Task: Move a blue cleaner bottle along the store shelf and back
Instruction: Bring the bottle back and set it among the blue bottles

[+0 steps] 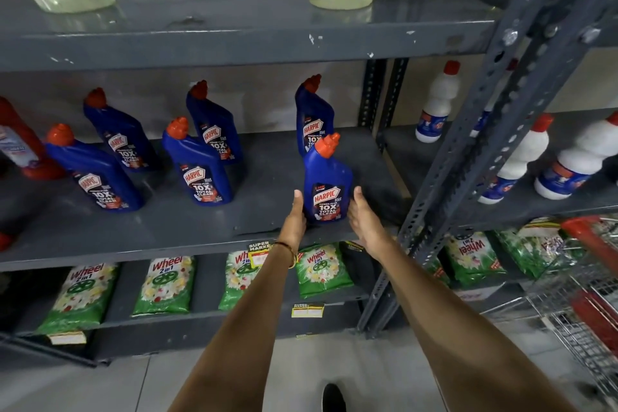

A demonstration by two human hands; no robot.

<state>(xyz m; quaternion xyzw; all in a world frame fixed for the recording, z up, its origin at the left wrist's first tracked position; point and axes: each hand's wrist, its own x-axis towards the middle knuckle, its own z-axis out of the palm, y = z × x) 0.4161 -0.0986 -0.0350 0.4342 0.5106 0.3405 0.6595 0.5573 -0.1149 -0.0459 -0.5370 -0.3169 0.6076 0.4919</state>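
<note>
While upright near the shelf [187, 227] front – blue bottle [327, 180] | left hand [296, 215], right hand [363, 217] – both flat against its sides, grasping it

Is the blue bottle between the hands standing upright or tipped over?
Upright. The blue bottle stands on its base at the shelf front, orange cap on top, with the left hand and right hand flanking it.

The cleaner bottle [327, 182] is showing deep blue with an orange-red cap and a dark label (white and red lettering). The shelf [187, 227] is looking plain dark grey. The packets [165, 287] below are showing green with white flowers.
</note>
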